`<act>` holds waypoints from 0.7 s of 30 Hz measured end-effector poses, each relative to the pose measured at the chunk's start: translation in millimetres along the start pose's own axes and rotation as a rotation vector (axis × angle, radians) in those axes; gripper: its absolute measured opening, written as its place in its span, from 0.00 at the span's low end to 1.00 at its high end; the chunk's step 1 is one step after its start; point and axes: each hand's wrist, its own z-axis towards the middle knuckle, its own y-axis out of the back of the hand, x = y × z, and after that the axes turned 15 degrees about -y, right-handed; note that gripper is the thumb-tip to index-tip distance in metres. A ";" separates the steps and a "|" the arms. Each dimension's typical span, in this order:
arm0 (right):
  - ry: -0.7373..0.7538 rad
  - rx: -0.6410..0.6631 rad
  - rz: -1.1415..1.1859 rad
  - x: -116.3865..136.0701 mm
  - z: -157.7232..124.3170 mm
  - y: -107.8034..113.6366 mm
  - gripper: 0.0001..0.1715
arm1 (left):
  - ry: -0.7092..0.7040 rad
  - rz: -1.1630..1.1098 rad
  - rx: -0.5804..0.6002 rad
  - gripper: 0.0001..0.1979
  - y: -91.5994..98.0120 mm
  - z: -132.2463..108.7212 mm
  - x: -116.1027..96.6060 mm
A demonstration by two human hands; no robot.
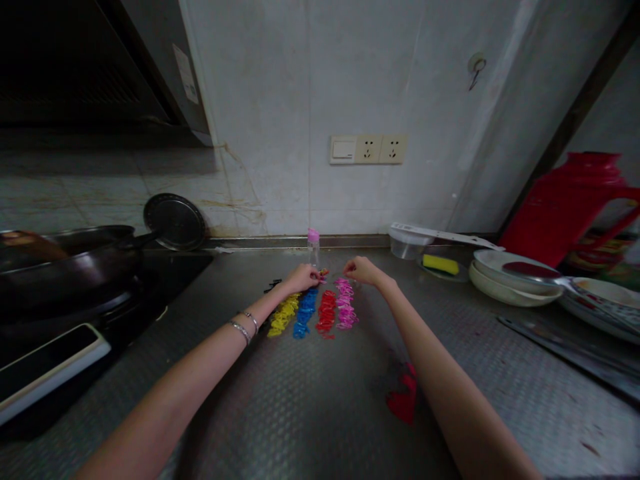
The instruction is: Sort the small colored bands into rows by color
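Observation:
Small rubber bands lie in colour-sorted rows on the metal counter: yellow bands, blue bands, red bands and pink bands. Black bands show partly behind my left wrist. My left hand is closed in a pinch at the far end of the blue row, beside a few mixed-colour bands. Just above the far end of the pink row, my right hand has its fingertips pressed together. Whatever either pinch holds is too small to make out. A clear bottle with a pink cap stands behind.
At left, a wok sits on the stove beside a white-edged device. A plastic cup, yellow sponge, stacked bowls, knife and red thermos jug occupy the right. A red heart-shaped piece lies near my right forearm.

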 end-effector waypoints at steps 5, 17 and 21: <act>0.017 -0.009 0.008 -3.6 0.9 2.1 0.11 | -0.025 -0.017 -0.045 0.19 2.3 0.7 0.6; 0.009 -0.065 0.012 -14.3 3.5 5.1 0.11 | -0.060 -0.025 -0.049 0.12 -21.5 37.6 -23.9; -0.003 -0.064 0.021 -18.1 4.7 5.3 0.11 | -0.004 -0.131 -0.091 0.13 -20.8 40.3 -23.0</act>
